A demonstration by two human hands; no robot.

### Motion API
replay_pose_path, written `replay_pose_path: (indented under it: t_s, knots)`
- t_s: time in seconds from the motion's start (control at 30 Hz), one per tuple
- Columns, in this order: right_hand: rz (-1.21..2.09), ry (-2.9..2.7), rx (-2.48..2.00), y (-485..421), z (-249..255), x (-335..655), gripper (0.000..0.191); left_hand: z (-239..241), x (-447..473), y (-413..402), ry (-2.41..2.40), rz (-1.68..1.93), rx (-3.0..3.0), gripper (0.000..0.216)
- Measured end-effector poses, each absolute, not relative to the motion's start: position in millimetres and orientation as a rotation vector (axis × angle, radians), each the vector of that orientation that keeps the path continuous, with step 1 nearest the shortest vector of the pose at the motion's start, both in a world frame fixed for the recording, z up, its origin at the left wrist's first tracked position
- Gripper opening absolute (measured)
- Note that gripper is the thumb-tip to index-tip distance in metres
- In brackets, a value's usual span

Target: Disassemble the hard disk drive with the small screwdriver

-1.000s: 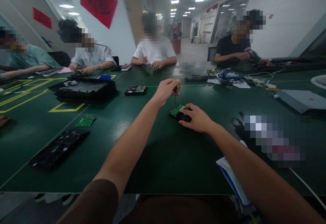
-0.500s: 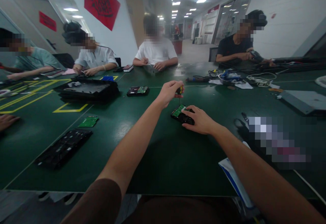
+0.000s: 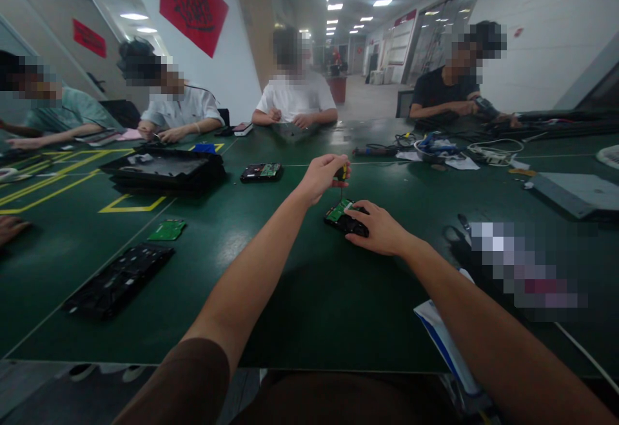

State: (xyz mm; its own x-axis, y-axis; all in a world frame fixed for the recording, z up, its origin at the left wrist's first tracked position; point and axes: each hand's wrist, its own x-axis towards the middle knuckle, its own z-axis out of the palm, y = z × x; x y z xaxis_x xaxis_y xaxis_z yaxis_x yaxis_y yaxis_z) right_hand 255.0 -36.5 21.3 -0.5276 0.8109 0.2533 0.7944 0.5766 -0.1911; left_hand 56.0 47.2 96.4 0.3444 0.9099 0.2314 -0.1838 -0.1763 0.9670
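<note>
A hard drive [image 3: 335,213] with a green circuit board lies on the green table in front of me. My left hand [image 3: 325,177] is closed round the black-and-yellow handle of a screwdriver [image 3: 342,172]. Its thin shaft points straight down, and the tip meets the far edge of the board, though the exact contact is too small to make out. My right hand [image 3: 374,226] grips the drive from the right, thumb and fingers on its top and side, hiding part of it.
Left of me lie a loose green circuit board [image 3: 167,229] and a black plastic panel [image 3: 118,281]. Another hard drive [image 3: 261,172] sits beyond, near a black tray [image 3: 164,170]. Cables [image 3: 440,146] and a grey metal case [image 3: 575,193] are at right. Several people sit around the table.
Both hands, the screwdriver and the hard drive stay almost in place. The view has shifted very slightly.
</note>
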Motion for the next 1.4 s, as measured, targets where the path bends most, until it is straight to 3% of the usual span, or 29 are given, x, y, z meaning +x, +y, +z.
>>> replay_pose_path:
  t_s: [1.4]
  knots:
    - [0.072, -2.500, -1.315, -35.7, 20.0, 255.0, 0.067, 91.6, 57.9, 50.1, 0.796, 1.166, 1.549, 0.032]
